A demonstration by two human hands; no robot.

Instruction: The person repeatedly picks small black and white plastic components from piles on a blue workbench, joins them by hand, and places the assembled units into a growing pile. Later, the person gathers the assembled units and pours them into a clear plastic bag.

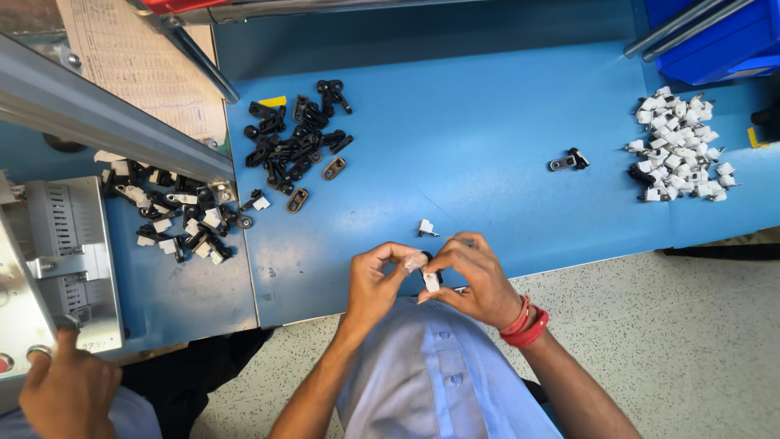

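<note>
blue workbench (487,162) | speckled floor (691,341) | blue bin (723,41) top rt

White part (431,281) half-hidden by fingers (452,258)

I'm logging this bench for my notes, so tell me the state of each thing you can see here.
Left hand: fingers pinching a small white part.
Right hand: pinching a white clip.
Black parts: loose heap.
White clips: loose heap.
Mixed pile: black and white, jumbled.
Single white clip: lying alone.
</note>
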